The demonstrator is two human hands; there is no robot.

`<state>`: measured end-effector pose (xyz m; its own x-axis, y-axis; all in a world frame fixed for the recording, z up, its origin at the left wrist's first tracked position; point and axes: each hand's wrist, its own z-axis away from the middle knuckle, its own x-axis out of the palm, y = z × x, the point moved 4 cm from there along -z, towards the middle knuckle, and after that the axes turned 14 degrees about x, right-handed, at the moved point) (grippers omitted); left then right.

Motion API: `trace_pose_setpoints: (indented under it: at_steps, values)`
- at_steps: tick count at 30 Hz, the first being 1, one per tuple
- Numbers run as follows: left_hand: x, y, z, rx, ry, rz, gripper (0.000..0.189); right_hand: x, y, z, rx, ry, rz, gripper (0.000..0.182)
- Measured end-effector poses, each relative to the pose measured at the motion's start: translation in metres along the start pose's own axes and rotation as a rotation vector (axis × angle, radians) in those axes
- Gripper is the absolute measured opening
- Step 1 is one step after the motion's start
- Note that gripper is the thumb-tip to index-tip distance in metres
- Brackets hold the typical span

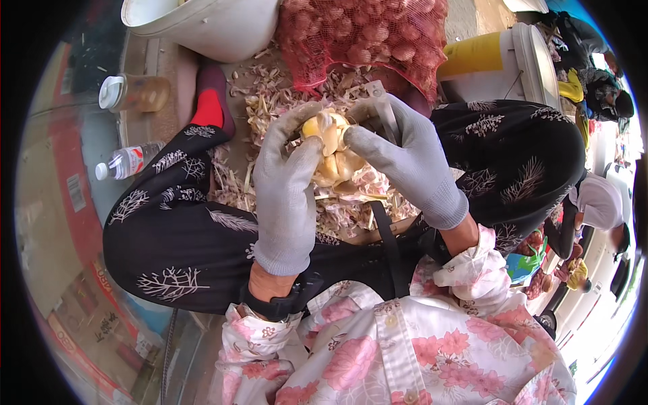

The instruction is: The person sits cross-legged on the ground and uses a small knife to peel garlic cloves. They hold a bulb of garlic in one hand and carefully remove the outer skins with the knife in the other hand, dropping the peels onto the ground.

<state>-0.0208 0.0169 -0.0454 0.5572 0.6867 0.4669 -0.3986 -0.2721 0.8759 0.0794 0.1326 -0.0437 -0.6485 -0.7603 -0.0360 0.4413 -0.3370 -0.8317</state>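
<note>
Both of my hands wear grey knit work gloves with dirty fingertips. My left hand point(286, 187) grips a partly peeled garlic bulb point(334, 164) from its left side, thumb on the near face. On the other side, my right hand point(417, 157) presses its thumb and fingers against the same bulb, where pale cloves stand apart. A flat, narrow greyish strip point(387, 114), perhaps a knife, lies across the fingers of my right hand; its lower end is hidden. Under the hands, dry garlic skins point(349, 212) and bits of stalk cover the ground between my legs.
A red mesh sack of garlic bulbs point(364, 35) stands ahead, between a white bucket point(212, 30) and a white-and-yellow bucket point(481, 66). A lidded jug point(144, 93) and a water bottle point(134, 159) are at left, near cardboard boxes point(86, 304). Other people point(602, 202) and vehicles are at right.
</note>
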Motion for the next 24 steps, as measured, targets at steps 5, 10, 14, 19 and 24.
trace_pose_setpoints:
  at_steps: [5, 10, 14, 19, 24]
  values:
    - [-0.005, -0.004, -0.001, 0.018, -0.007, -0.269, 0.03, -0.004, -0.001, 0.0, -0.068, -0.004, 0.218, 0.037]
    - [-0.003, 0.0, -0.004, 0.005, -0.012, -0.257, 0.029, -0.006, -0.006, 0.008, -0.151, 0.06, 0.197, 0.027]
    - [-0.006, -0.002, -0.003, -0.025, 0.009, -0.247, 0.028, -0.006, -0.02, 0.018, -0.066, 0.07, 0.245, 0.024]
    - [-0.003, -0.002, -0.002, -0.068, 0.009, -0.13, 0.03, -0.022, -0.022, 0.02, -0.058, 0.039, -0.058, 0.03]
    - [-0.001, -0.001, 0.0, -0.098, -0.025, -0.075, 0.035, -0.03, -0.02, 0.016, -0.291, 0.129, 0.031, 0.057]
